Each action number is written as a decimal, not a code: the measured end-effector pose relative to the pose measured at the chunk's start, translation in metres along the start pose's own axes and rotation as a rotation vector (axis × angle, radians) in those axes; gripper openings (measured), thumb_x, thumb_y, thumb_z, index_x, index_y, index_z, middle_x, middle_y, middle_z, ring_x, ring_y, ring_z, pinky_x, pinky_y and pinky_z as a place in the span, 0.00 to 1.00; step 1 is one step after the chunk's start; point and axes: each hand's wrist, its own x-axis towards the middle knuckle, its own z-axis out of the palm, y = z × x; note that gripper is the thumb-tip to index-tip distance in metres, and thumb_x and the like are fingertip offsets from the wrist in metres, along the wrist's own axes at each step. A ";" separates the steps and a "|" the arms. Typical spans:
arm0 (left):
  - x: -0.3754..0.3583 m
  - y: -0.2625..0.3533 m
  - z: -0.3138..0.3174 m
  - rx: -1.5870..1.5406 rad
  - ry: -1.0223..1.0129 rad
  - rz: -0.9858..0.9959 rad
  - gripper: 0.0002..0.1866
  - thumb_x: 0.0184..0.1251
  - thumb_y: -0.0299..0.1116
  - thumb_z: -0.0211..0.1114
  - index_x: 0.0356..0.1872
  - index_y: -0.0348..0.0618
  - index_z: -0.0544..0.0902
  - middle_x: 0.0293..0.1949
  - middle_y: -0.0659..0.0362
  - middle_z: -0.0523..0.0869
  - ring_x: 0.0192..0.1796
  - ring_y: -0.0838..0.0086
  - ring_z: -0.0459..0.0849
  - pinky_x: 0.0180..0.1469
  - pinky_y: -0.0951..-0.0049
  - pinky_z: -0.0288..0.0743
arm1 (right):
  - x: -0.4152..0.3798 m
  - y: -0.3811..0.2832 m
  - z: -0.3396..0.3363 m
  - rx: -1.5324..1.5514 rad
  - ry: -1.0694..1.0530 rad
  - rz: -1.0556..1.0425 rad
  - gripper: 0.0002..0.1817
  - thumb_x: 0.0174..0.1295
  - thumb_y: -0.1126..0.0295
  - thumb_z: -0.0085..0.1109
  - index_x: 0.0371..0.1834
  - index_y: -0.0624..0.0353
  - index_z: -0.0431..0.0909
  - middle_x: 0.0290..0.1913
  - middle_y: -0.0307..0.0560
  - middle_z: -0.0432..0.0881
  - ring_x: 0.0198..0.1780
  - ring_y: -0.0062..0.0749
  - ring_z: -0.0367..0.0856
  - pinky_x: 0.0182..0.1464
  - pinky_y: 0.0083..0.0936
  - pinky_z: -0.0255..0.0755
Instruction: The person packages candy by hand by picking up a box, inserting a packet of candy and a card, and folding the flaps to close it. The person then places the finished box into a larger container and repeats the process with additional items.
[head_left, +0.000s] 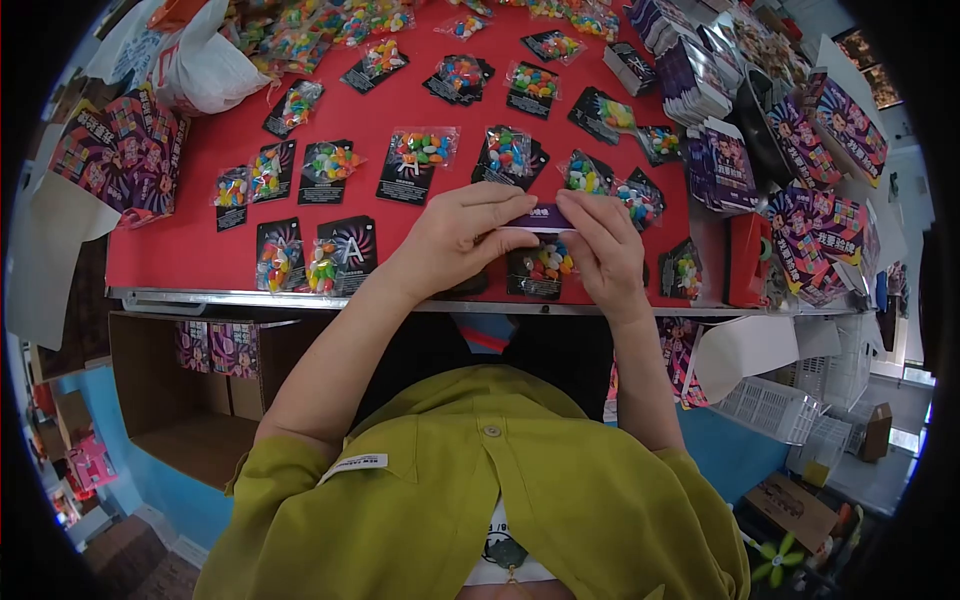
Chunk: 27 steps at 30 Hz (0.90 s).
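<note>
My left hand [462, 232] and my right hand [606, 238] pinch the two ends of a small purple box [540, 218], thumbs below and fingers above. Its narrow printed side faces me, with a pale lower edge. Just under it lies a clear bag of colourful candies [548, 262] on black cards, partly covered by my hands. Beyond the fingers, another candy bag [505, 150] rests on black cards. To the right of my right hand is a candy bag on dark cards [640, 200]. A black card with a large A [350, 250] lies left of my left forearm.
More candy bags [300, 30] are heaped at the back of the red table [150, 250]. Stacked purple boxes [690, 75] and a red tape dispenser [745, 262] stand at the right. Printed cartons [125, 150] and a white plastic bag [205, 65] are at the left.
</note>
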 end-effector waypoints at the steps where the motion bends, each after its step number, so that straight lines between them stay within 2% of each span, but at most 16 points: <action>1: 0.002 0.001 0.002 -0.071 0.060 -0.071 0.19 0.54 0.22 0.69 0.50 0.37 0.81 0.46 0.50 0.84 0.46 0.62 0.84 0.47 0.70 0.78 | 0.001 0.000 0.001 0.005 0.002 0.012 0.19 0.54 0.73 0.65 0.51 0.59 0.79 0.50 0.44 0.81 0.48 0.41 0.78 0.51 0.31 0.70; 3: 0.005 0.002 0.004 -0.135 0.120 -0.148 0.17 0.54 0.22 0.69 0.47 0.36 0.82 0.44 0.51 0.85 0.44 0.63 0.85 0.46 0.71 0.79 | 0.005 0.001 0.003 0.018 0.004 0.022 0.19 0.54 0.72 0.65 0.50 0.58 0.80 0.48 0.42 0.81 0.46 0.40 0.78 0.50 0.31 0.69; 5: 0.007 0.001 0.009 -0.188 0.233 -0.195 0.10 0.55 0.23 0.69 0.39 0.33 0.84 0.35 0.51 0.86 0.37 0.67 0.86 0.39 0.74 0.79 | 0.007 0.002 0.001 0.092 -0.033 0.172 0.15 0.53 0.72 0.66 0.46 0.58 0.83 0.44 0.40 0.82 0.43 0.37 0.77 0.49 0.29 0.66; 6: 0.007 0.000 0.011 -0.192 0.230 -0.197 0.10 0.55 0.23 0.69 0.39 0.33 0.84 0.35 0.51 0.86 0.37 0.67 0.86 0.39 0.74 0.79 | 0.011 -0.001 0.002 0.187 -0.002 0.231 0.12 0.54 0.74 0.66 0.42 0.58 0.84 0.41 0.41 0.82 0.41 0.35 0.77 0.48 0.28 0.68; 8: 0.007 -0.004 0.013 -0.204 0.273 -0.205 0.09 0.55 0.22 0.69 0.38 0.33 0.85 0.32 0.52 0.86 0.36 0.68 0.86 0.39 0.75 0.79 | 0.014 0.001 0.004 0.235 0.012 0.245 0.12 0.54 0.75 0.65 0.43 0.59 0.84 0.40 0.43 0.82 0.41 0.35 0.77 0.47 0.27 0.69; 12: 0.009 -0.007 0.010 -0.138 0.220 -0.222 0.09 0.57 0.22 0.68 0.40 0.34 0.85 0.36 0.53 0.86 0.39 0.73 0.85 0.42 0.77 0.78 | 0.011 0.001 0.010 0.395 0.066 0.325 0.11 0.56 0.77 0.64 0.43 0.61 0.83 0.38 0.46 0.82 0.41 0.34 0.79 0.44 0.25 0.72; 14: 0.010 -0.011 0.009 -0.360 0.209 -0.323 0.08 0.58 0.23 0.68 0.39 0.35 0.85 0.36 0.55 0.86 0.40 0.74 0.84 0.43 0.78 0.78 | 0.013 0.000 0.012 0.346 0.077 0.281 0.11 0.56 0.77 0.64 0.43 0.62 0.83 0.38 0.46 0.82 0.41 0.34 0.80 0.43 0.24 0.73; 18: 0.011 -0.010 0.006 -0.385 0.233 -0.283 0.08 0.59 0.23 0.68 0.39 0.35 0.85 0.37 0.56 0.87 0.41 0.76 0.84 0.43 0.78 0.78 | 0.011 0.001 0.011 0.325 0.083 0.242 0.10 0.56 0.77 0.64 0.42 0.63 0.83 0.38 0.47 0.83 0.39 0.33 0.82 0.40 0.22 0.74; 20: 0.011 -0.009 0.001 -0.154 0.161 -0.171 0.08 0.59 0.23 0.67 0.40 0.36 0.85 0.39 0.57 0.86 0.42 0.76 0.84 0.44 0.79 0.78 | 0.017 0.000 0.008 0.369 0.060 0.276 0.09 0.56 0.77 0.64 0.41 0.63 0.83 0.38 0.48 0.83 0.39 0.33 0.82 0.40 0.22 0.74; 21: 0.010 -0.009 0.002 -0.156 0.160 -0.177 0.08 0.59 0.23 0.67 0.40 0.36 0.85 0.39 0.57 0.86 0.42 0.76 0.84 0.44 0.79 0.78 | 0.017 -0.002 0.006 0.406 0.036 0.314 0.09 0.56 0.76 0.64 0.41 0.64 0.83 0.39 0.48 0.83 0.39 0.33 0.82 0.40 0.22 0.75; 23: 0.012 -0.010 0.003 -0.439 0.188 -0.331 0.08 0.59 0.23 0.67 0.40 0.37 0.86 0.40 0.56 0.86 0.43 0.75 0.84 0.45 0.78 0.79 | 0.019 -0.004 0.005 0.385 0.033 0.324 0.09 0.57 0.76 0.64 0.40 0.64 0.83 0.39 0.48 0.83 0.39 0.33 0.82 0.40 0.22 0.75; 27: 0.007 -0.014 0.009 -0.618 0.286 -0.323 0.08 0.59 0.23 0.67 0.40 0.37 0.86 0.41 0.56 0.87 0.44 0.75 0.84 0.46 0.78 0.79 | 0.017 -0.007 0.010 0.234 0.079 0.270 0.09 0.56 0.76 0.64 0.41 0.63 0.83 0.40 0.50 0.83 0.38 0.35 0.83 0.39 0.24 0.76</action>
